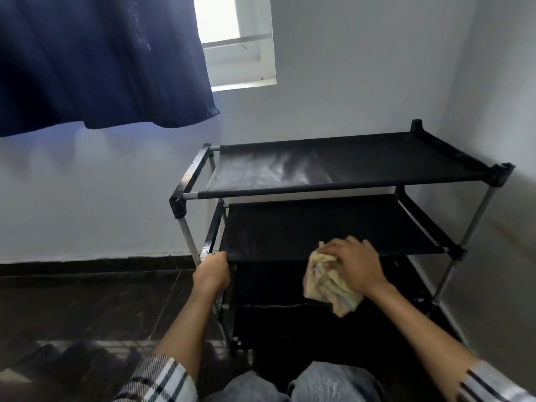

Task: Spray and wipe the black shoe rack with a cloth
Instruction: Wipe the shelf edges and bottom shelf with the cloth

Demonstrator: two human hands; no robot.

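steadying the black shoe rack (pixel 333 169) in the room's corner, the left hand (pixel 213 272) is gripping its front left post, probably to stop it shifting, while the right hand (pixel 353 265) is pressing a bunched yellowish cloth (pixel 327 288) onto the middle shelf's front edge. the top shelf is showing a pale, dusty or wet patch.

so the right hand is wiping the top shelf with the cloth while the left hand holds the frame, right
Not quite: in the head view the right hand presses the cloth at the front edge of the second shelf, not the top one. The left hand does grip the rack's frame.
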